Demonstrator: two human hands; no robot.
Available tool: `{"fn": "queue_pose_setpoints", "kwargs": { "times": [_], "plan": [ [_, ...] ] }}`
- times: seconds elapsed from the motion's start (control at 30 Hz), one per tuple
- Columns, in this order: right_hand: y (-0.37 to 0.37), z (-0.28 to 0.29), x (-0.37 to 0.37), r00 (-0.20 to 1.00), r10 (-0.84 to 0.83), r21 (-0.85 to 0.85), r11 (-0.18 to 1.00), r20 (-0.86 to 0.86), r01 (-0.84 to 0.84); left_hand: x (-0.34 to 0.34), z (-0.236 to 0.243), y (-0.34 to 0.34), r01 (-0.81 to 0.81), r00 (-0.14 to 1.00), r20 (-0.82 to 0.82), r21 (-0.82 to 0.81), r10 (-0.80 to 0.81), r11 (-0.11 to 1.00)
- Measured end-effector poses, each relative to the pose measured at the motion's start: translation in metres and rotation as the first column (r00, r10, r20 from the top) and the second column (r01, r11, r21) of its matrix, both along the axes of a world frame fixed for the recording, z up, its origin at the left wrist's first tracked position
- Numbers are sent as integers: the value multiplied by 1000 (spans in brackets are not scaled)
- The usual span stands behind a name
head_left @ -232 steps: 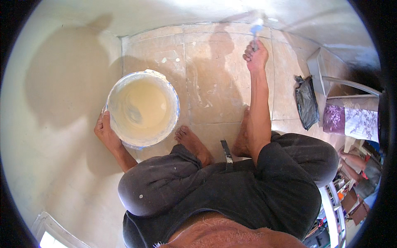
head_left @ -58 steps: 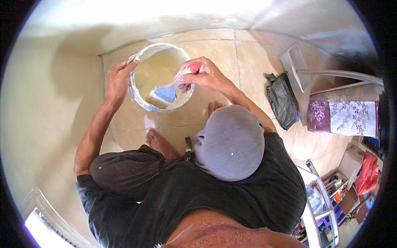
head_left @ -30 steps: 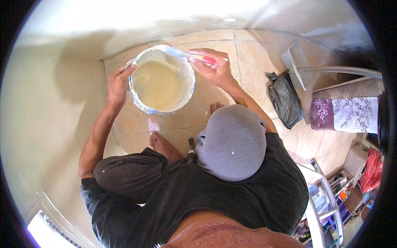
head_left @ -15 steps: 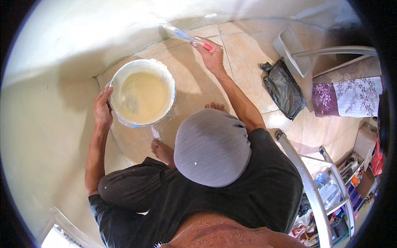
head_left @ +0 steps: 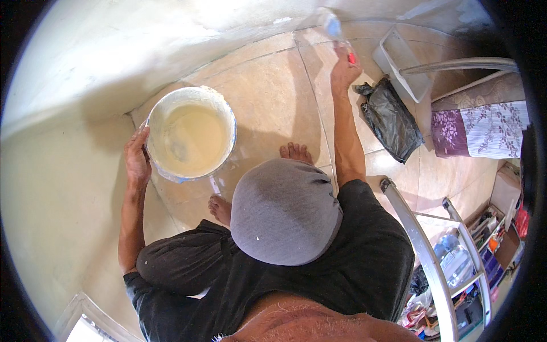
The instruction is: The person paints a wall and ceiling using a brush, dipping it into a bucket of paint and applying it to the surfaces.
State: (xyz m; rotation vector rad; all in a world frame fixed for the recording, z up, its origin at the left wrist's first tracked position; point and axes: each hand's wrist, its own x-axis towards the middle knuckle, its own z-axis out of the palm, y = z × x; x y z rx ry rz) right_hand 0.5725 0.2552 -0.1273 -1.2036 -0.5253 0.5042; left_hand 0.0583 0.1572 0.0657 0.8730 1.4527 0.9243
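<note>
My left hand (head_left: 137,157) grips the left rim of a round bucket (head_left: 161,117) standing on the tiled floor. Cream-coloured paint (head_left: 199,139) fills its lower part, and dried smears coat the inner wall. Out to the right, my right arm is stretched forward. In that hand (head_left: 345,69), fingers closed round the handle, is a paintbrush (head_left: 332,25) with blue and red parts. Its whitish head is smeared by motion and lies close to the foot of the pale wall (head_left: 228,28); whether it touches the wall I cannot tell.
Right of my right arm lie a black plastic bag (head_left: 392,119) and a white plastic tub (head_left: 421,88). Beyond is patterned purple-and-white fabric (head_left: 493,128). An aluminium ladder (head_left: 423,245) stands at lower right, beside clutter with a clear plastic bottle (head_left: 456,262).
My right hand has swept the paintbrush rightward along the base of the wall, away from the bucket. My left hand stays on the bucket's rim.
</note>
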Motion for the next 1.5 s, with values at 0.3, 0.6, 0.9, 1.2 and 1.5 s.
{"fn": "queue_pose_setpoints", "kwargs": {
  "times": [0.3,0.6,0.9,1.2,1.5],
  "plan": [
    [-1,10,-92,988,118,-181,979,102,-98,-1,5,0,57,998,-11,-10,-57,998],
    [-22,20,-171,810,545,-100,838,217,-537,1,6,-1,17,1000,8,-10,-17,1000],
    [7,6,-66,914,384,-146,919,133,-365,1,8,-2,4,999,36,-42,-3,999],
    [-12,27,-10,953,-55,151,983,-297,103,-10,-1,-1,23,1000,6,8,-23,1000],
    [-69,-17,-24,329,665,524,738,-670,-425,10,14,-3,4,956,-294,-10,-6,1000]
  ]
}}
